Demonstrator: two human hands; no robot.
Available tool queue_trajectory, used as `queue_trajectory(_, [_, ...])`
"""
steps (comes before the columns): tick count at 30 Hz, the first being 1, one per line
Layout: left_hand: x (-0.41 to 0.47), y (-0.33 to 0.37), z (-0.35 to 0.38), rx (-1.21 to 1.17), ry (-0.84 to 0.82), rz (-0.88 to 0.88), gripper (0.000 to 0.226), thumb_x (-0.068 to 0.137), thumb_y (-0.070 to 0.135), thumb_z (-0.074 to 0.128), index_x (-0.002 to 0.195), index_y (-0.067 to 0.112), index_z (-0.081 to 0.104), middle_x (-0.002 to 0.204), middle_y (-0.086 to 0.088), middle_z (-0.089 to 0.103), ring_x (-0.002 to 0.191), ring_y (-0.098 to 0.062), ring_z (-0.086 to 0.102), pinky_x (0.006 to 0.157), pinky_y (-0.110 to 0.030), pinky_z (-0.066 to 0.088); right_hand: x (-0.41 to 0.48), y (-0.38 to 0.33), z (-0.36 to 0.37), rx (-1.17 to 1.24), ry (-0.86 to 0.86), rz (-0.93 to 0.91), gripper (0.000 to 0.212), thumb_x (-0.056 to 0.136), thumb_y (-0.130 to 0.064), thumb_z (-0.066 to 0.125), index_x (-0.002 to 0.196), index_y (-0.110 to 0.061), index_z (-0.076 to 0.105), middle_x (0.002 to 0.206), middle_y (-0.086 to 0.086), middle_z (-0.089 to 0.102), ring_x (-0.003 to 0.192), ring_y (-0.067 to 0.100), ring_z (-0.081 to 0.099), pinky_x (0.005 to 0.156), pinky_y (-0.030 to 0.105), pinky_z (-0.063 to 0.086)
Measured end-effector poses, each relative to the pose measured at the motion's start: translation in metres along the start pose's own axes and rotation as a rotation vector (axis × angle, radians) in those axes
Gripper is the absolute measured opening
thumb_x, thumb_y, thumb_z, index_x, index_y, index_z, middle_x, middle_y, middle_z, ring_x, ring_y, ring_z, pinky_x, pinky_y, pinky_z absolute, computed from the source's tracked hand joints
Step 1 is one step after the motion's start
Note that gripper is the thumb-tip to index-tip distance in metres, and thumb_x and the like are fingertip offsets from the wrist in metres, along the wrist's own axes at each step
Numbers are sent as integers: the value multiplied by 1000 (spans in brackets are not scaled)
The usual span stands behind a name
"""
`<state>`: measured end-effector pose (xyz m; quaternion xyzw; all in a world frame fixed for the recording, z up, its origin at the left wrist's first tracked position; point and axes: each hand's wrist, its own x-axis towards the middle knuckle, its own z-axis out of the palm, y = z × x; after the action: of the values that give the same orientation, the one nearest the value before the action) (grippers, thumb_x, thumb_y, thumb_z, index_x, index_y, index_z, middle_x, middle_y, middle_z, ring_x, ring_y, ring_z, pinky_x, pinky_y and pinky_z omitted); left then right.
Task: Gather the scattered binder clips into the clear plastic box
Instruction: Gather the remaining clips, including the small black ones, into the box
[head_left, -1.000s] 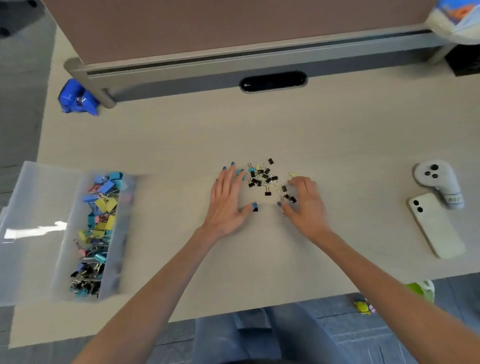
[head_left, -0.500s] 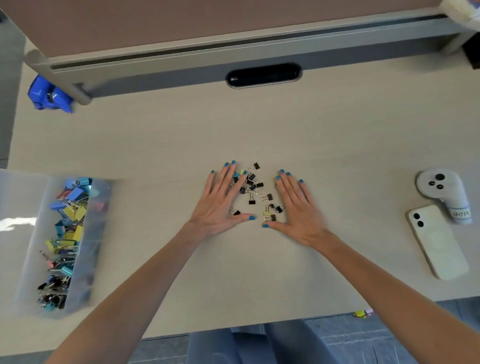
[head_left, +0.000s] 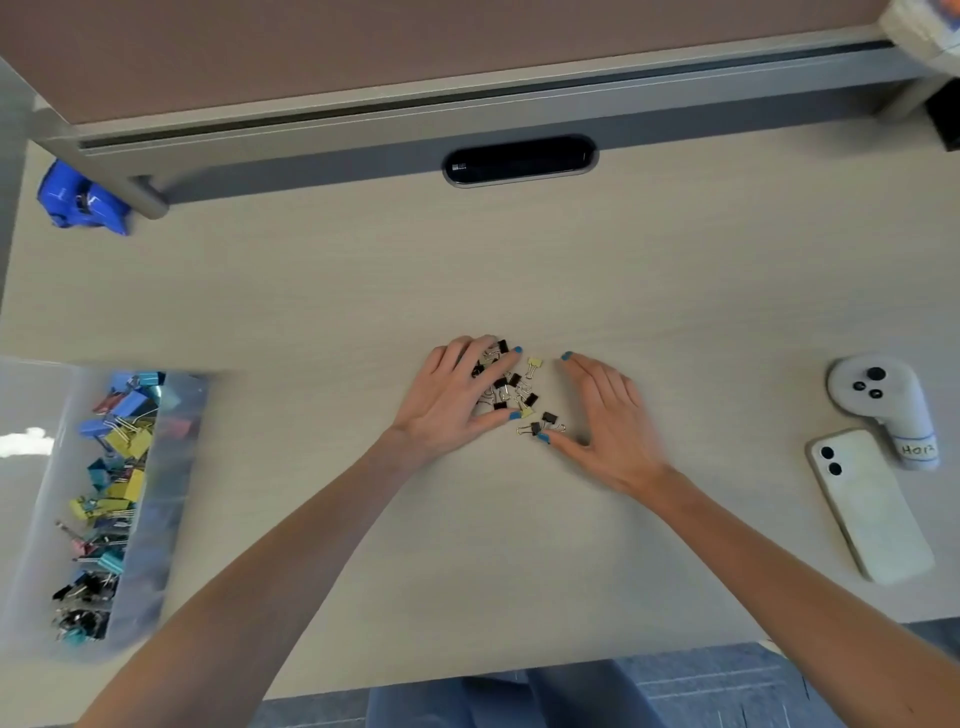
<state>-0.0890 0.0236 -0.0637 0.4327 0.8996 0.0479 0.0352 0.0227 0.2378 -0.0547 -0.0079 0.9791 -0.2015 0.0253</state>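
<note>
A small heap of black and pale yellow binder clips lies mid-desk between my two hands. My left hand covers the heap's left side, its fingers curled over several clips and its thumb tucked under them. My right hand stands on its edge just right of the heap, fingers straight, thumb touching the nearest clip. The clear plastic box sits at the desk's left edge, far from both hands, holding many larger coloured clips.
The box's clear lid lies flat to its left. A white phone and a white controller rest at the right. A blue object sits far left by the partition, and a black cable slot at the back.
Both hands lay flat around the heap half a second ago. My left fingers have since curled over the clips, and my right hand has tipped onto its edge, pressing the heap tighter.
</note>
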Motion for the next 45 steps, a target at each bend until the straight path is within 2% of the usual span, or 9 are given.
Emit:
queue_trajectory(7, [2, 9, 9, -3, 148, -1, 34, 92, 47, 48, 114, 23, 58, 114, -4, 52, 94, -25, 49, 76, -35, 41, 0, -8, 9, -73, -8, 27, 100, 78, -76, 48, 149, -9, 24, 157, 2, 22, 141, 20, 26, 114, 33, 22])
queue_trajectory(12, [1, 10, 14, 31, 201, -26, 27, 91, 42, 50, 94, 15, 51, 100, -7, 56, 81, -26, 52, 62, -35, 44, 10, -9, 16, -157, -19, -58, 100, 80, -78, 40, 150, -8, 23, 159, 5, 18, 145, 20, 19, 116, 40, 21])
queue_trajectory(18, [0, 12, 15, 36, 295, -43, 19, 90, 32, 53, 89, 13, 49, 86, -5, 58, 69, -23, 55, 53, -32, 43, 31, -7, 23, -350, 35, -194, 74, 92, -62, 36, 144, -10, 37, 136, 6, 48, 116, 26, 47, 92, 36, 39])
queue_trajectory(21, [-2, 14, 14, 64, 341, -54, 15, 89, 24, 55, 80, 12, 56, 81, -3, 58, 62, -18, 55, 44, -28, 36, 40, -10, 28, -414, 105, -225, 51, 95, -52, 39, 124, -13, 53, 116, 6, 55, 98, 26, 52, 80, 36, 39])
queue_trajectory(25, [-4, 14, 13, 106, 366, -38, 19, 92, 21, 52, 75, 13, 57, 78, -1, 57, 59, -15, 53, 41, -26, 31, 42, -11, 33, -420, 208, -309, 28, 94, -40, 44, 93, -13, 53, 94, 5, 55, 83, 24, 51, 72, 33, 42])
queue_trajectory(30, [-2, 14, 12, 47, 371, -54, 27, 94, 21, 49, 69, 14, 57, 65, 2, 52, 51, -15, 50, 37, -27, 28, 45, -11, 36, -378, 270, -346, 21, 92, -30, 47, 81, -12, 48, 83, 6, 53, 71, 24, 51, 63, 32, 40])
queue_trajectory(37, [-2, 11, 12, -42, 332, -146, 38, 99, 24, 41, 67, 14, 57, 64, 2, 54, 47, -15, 48, 33, -28, 28, 44, -10, 41, -372, 279, -387, 19, 92, -22, 47, 75, -14, 49, 71, 2, 50, 61, 19, 50, 46, 28, 37])
queue_trajectory(41, [0, 11, -2, -236, 364, -306, 41, 98, 23, 39, 60, 13, 47, 54, 2, 42, 43, -20, 30, 39, -25, 24, 42, -12, 38, -409, 246, -410, 14, 90, -21, 50, 80, -16, 40, 70, 0, 50, 53, 15, 47, 39, 26, 30])
queue_trajectory(45, [4, 19, -26, -988, 263, -801, 48, 100, 26, 43, 57, 18, 23, 48, 9, 22, 47, -12, 18, 45, -25, 16, 40, -13, 35, -498, 159, -408, 12, 88, -20, 47, 83, -15, 38, 70, 0, 52, 43, 12, 41, 36, 24, 21])
